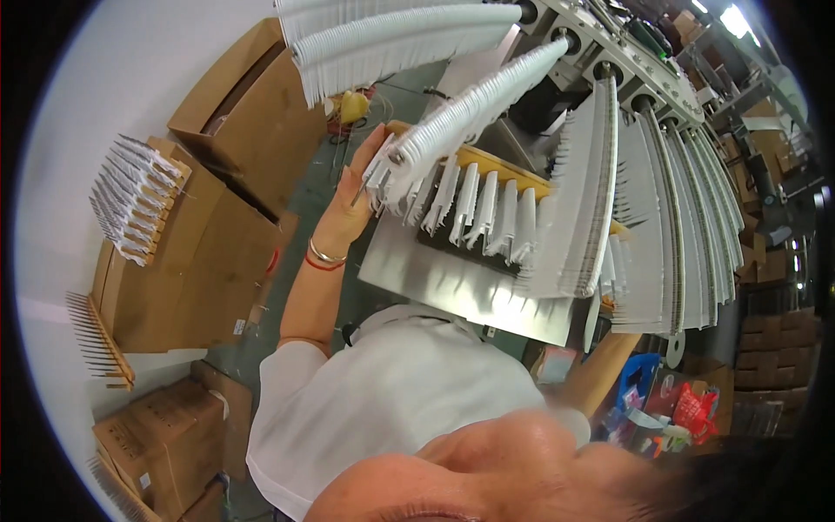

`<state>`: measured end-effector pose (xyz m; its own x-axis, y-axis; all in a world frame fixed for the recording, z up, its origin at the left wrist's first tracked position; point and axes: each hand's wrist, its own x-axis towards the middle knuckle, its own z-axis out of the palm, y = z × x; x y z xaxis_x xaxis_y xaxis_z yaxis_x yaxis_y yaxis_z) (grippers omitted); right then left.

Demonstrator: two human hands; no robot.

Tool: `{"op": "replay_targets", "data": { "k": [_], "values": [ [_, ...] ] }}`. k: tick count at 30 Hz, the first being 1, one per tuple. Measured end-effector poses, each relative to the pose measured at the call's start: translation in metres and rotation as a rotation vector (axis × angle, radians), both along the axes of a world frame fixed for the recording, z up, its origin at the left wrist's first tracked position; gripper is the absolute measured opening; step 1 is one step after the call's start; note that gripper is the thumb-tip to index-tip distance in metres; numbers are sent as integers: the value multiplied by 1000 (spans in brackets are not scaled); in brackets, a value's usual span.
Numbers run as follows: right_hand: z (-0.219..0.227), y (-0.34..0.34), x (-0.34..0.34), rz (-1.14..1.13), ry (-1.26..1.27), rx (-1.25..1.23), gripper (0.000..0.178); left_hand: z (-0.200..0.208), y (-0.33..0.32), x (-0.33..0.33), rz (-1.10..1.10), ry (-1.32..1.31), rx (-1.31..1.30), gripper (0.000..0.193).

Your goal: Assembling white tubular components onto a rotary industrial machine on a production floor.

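Has a plain pale wall [130, 70] down the left, a green floor [352, 297] below, and a bright ceiling light [736, 23] at upper right; shows stacked brown cartons [774, 357] at far right.

Head-worn fisheye, tipped steeply down over the wearer's own body. Their head [513, 461] is right up close along the bottom edge, then the white T-shirt [391, 374] fills the lower middle, with the left hand [344, 209] farther out. It's wide enough to catch the pale wall [113, 70] at left plus a ceiling light [739, 24] top right, everything bowing toward the dark rim.
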<state>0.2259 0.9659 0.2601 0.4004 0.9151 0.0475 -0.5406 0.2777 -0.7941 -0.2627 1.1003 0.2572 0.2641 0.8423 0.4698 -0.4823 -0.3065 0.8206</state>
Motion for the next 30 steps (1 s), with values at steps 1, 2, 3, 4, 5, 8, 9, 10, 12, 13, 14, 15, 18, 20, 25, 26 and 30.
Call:
{"op": "replay_targets", "data": {
  "k": [1, 2, 3, 4, 5, 8, 9, 10, 12, 13, 14, 15, 18, 20, 25, 26, 30],
  "values": [
    [3, -4, -1, -19, 4, -1, 45, -2, 6, 3, -101, -205, 1, 58],
    [6, -8, -1, -38, 10, -1, 46, -1, 12, 5, -203, -408, -2, 47],
    [6, -15, 0, -55, 20, -6, 46, 3, 11, 5, -219, -404, -6, 47],
    [8, -18, 4, -66, 27, -8, 46, 13, 11, 5, -151, -237, 70, 61],
    [9, -20, 7, -78, 34, -9, 46, 23, 10, 5, -85, -71, 146, 76],
    [15, -25, 17, -109, 52, -11, 46, 27, 16, 9, -21, 114, 209, 93],
    [18, -24, 19, -114, 56, -10, 47, 25, 18, 10, -11, 135, 191, 93],
    [20, -23, 20, -118, 59, -9, 47, 22, 21, 12, -1, 155, 173, 94],
    [23, -23, 20, -131, 63, -8, 47, 15, 26, 18, 16, 192, 135, 95],
    [24, -23, 18, -140, 64, -9, 47, 12, 28, 22, 23, 209, 115, 95],
    [24, -22, 15, -146, 64, -10, 47, 9, 29, 25, 31, 227, 95, 96],
    [25, -21, 13, -151, 64, -11, 48, 7, 31, 27, 28, 221, 99, 96],
    [34, -29, 14, -173, 59, -16, 48, 2, 36, 32, -86, -7, -50, 97],
    [35, -35, 22, -183, 75, -25, 48, -4, 37, 30, -81, -21, -56, 96],
    [2, -202, -1, -215, 124, -46, 49, -18, 39, 25, -42, -99, -89, 95],
    [-22, -319, -47, -274, 144, -33, 49, -19, 42, 26, -88, -104, -84, 94],
    [-6, -175, -81, -534, 249, 39, 50, -22, 51, 19, -302, -101, -62, 93]
  ]
}}
